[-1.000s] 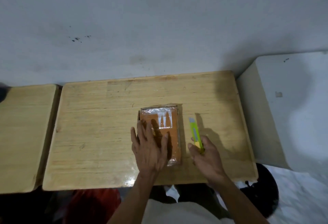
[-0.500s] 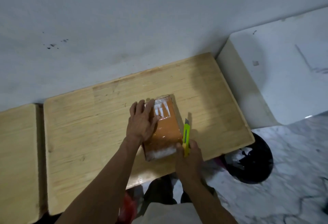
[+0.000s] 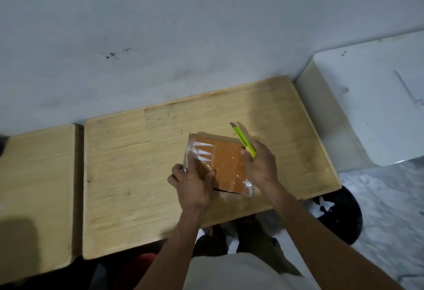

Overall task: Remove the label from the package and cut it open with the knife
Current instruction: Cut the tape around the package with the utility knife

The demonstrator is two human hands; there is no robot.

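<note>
An orange-brown package (image 3: 226,165) wrapped in shiny clear tape lies on the wooden table (image 3: 142,175), turned at an angle. My left hand (image 3: 191,183) grips its near-left corner, thumb on top and fingers around the left edge. My right hand (image 3: 260,163) rests against the package's right side and holds a yellow-green utility knife (image 3: 243,139), whose short blade points up and away past the package's far right corner. I cannot make out a label on the package.
A second wooden table (image 3: 36,193) stands to the left, separated by a narrow gap. A white cabinet (image 3: 367,106) stands to the right. A black bin (image 3: 337,218) sits on the marble floor below the table's right corner. The wall lies directly behind.
My left hand slid from the package's top to its near-left corner. The package turned. My right hand lifted the knife from beside the package up to its right edge.
</note>
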